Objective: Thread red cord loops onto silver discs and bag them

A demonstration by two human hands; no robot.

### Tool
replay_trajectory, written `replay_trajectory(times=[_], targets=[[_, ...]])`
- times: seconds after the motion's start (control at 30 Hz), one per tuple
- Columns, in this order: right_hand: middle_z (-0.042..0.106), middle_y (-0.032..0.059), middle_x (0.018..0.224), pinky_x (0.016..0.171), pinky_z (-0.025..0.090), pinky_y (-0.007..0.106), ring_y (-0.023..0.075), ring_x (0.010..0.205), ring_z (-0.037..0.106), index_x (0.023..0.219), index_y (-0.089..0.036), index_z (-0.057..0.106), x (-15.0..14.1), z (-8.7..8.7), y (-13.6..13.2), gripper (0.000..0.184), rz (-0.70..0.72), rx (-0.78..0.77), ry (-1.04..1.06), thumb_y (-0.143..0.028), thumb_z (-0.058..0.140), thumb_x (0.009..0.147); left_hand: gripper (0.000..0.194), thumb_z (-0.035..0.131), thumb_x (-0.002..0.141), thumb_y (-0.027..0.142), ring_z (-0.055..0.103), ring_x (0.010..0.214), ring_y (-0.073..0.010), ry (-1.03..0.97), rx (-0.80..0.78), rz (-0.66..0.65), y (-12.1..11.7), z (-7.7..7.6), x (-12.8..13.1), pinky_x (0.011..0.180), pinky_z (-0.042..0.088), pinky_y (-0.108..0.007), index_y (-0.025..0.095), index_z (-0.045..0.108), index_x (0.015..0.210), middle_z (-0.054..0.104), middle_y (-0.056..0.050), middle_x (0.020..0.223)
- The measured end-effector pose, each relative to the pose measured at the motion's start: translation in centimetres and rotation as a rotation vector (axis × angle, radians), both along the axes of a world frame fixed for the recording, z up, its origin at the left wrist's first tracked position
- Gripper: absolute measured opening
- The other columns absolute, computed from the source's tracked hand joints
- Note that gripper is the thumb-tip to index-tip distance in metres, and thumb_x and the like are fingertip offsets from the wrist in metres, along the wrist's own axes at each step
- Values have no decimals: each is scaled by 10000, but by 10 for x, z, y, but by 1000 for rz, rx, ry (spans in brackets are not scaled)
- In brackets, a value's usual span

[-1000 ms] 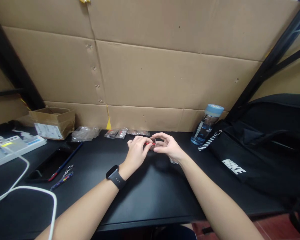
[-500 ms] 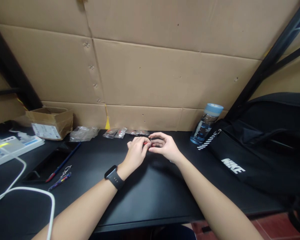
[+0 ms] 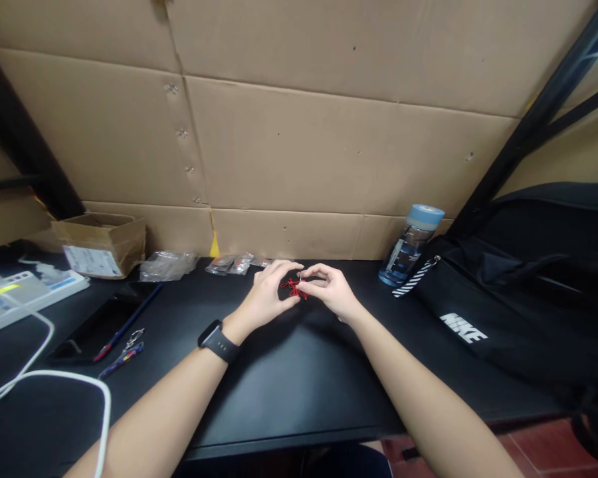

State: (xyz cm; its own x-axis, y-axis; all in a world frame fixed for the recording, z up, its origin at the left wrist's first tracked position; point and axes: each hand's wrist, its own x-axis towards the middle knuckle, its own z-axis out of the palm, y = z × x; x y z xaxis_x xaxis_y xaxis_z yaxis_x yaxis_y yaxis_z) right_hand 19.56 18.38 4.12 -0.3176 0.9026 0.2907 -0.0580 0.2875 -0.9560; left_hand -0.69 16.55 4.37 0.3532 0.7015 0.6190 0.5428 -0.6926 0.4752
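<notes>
A small tangle of red cord (image 3: pixel 293 288) with loops hangs between my two hands above the black desk. My right hand (image 3: pixel 330 290) pinches its right side with thumb and fingertips, where a thin pale bit shows. Around the left side of the cord, my left hand (image 3: pixel 270 292) has its thumb and fingers spread apart, forming an open curve. Whether a left fingertip touches a loop, I cannot tell. A dark watch (image 3: pixel 218 340) is on my left wrist.
Clear plastic packets (image 3: pixel 230 263) lie along the cardboard wall. A small box (image 3: pixel 101 245), power strip (image 3: pixel 34 292), phone (image 3: pixel 104 322), pen (image 3: pixel 128 323) and keyring (image 3: pixel 124 355) are left. A bottle (image 3: pixel 411 245) and black bag (image 3: pixel 503 318) stand right; a white cable (image 3: pixel 104 405) crosses front left.
My left hand has opened and shifted a little left, away from the cord. More of the red tangle now shows, while my right hand keeps its pinch.
</notes>
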Motion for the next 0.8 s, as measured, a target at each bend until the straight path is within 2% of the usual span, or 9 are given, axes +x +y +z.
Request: replay_trajectory(times=[0.1, 0.2, 0.4, 0.47, 0.67, 0.8], targets=[[755, 56, 992, 763, 608, 339, 190, 774, 746, 919, -176, 685, 0, 0, 0, 339, 20, 8, -18, -424, 852, 760, 464, 785, 858, 282, 593, 1269, -269, 14, 3, 27, 0, 0, 0, 1083, 430, -447, 289, 622, 1292, 664, -60, 1329], [755, 60, 946, 756, 597, 341, 197, 790, 733, 965, -178, 715, 1, -1, 3, 320, 32, 45, -71, -473, 759, 850, 471, 790, 867, 326, 592, 1277, -267, 5, -12, 60, 2, -3, 0, 1090, 425, -442, 281, 625, 1306, 682, -58, 1327], [690, 71, 1045, 668, 538, 284, 187, 853, 673, 920, -202, 731, 5, -2, 7, 149, -97, 383, -314, -349, 711, 902, 433, 797, 855, 416, 617, 1221, -278, 19, -62, 79, 4, -4, -1, 1075, 433, -446, 264, 668, 1239, 720, -60, 1261], [661, 73, 1054, 651, 518, 276, 176, 842, 651, 905, -202, 716, 6, -1, 6, 126, -99, 448, -375, -314, 666, 935, 442, 805, 841, 434, 624, 1202, -283, 30, -71, 85, 3, -3, -1, 1068, 435, -454, 256, 676, 1224, 727, -65, 1246], [595, 74, 1033, 649, 482, 274, 179, 853, 596, 872, -199, 617, 10, 9, 5, 134, -139, 551, -483, -255, 574, 986, 349, 773, 854, 450, 629, 1190, -274, 3, -136, 93, 5, -2, -8, 1088, 430, -445, 252, 720, 1137, 740, -52, 1218], [594, 65, 987, 676, 481, 286, 190, 865, 590, 904, -207, 590, 10, 8, 5, 120, -114, 548, -497, -250, 536, 1002, 368, 729, 870, 490, 624, 1204, -263, 2, -212, 3, 9, -1, -16, 1094, 433, -414, 274, 724, 1168, 746, -40, 1203]])
